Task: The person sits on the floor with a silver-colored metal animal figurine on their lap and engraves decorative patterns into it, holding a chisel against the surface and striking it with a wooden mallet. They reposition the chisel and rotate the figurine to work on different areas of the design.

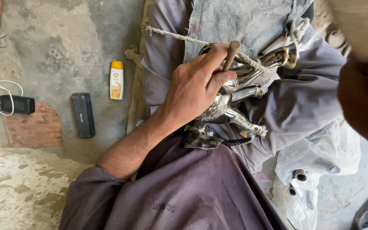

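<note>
My left hand (196, 85) reaches across my lap and is closed around a short wooden tool handle (231, 53), its palm resting on a shiny silver metal animal figurine (235, 115). The figurine has gold-banded legs and lies on its side on a grey cloth (235, 21) over my knees. A rope (175, 36) runs across the cloth and over the figurine. My right arm (363, 98) shows only as a dark blur at the right edge. Its fingers cannot be made out.
On the concrete floor at left lie a small white bottle with a yellow cap (116, 79), a black rectangular case (83, 115), a black device with a white cable (17, 104) and a reddish brick (33, 127). A white plastic bag of metal parts (311, 170) sits lower right.
</note>
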Demonstrator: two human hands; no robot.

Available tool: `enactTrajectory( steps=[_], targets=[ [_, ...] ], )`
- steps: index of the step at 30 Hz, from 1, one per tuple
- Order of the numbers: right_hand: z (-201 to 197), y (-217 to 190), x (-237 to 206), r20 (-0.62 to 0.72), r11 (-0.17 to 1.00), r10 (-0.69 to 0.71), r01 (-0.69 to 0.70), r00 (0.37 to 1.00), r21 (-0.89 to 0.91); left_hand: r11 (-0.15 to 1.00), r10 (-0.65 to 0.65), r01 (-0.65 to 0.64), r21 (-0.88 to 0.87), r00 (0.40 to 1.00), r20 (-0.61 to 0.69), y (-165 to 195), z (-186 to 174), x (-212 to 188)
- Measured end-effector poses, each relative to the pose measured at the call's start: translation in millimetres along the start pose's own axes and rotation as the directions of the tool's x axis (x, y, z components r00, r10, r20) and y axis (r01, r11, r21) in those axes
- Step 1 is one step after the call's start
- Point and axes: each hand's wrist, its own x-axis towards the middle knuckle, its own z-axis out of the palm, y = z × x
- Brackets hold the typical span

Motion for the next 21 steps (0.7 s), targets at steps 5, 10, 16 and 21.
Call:
enactTrajectory(
  steps=[5,10,16,21],
  targets=[
    [-7,-8,13,0.006,0.995,-0.035,0.036,0.999,-0.095,0.993,-0.068,0.053,-0.106,0.987,-0.145,8,9,-15],
    [-15,-16,11,0.048,0.984,-0.043,0.050,0.998,-0.170,0.981,-0.137,0.101,-0.164,0.965,-0.225,13,12,-32],
    [-21,-20,6,0.066,0.978,-0.041,0.054,0.997,-0.203,0.999,-0.035,0.032,-0.016,0.952,-0.303,9,20,-39],
    [-24,-20,3,0.119,0.973,-0.030,0.056,0.992,-0.223,0.981,-0.136,0.092,-0.172,0.954,-0.266,0,25,-47]
  ],
)
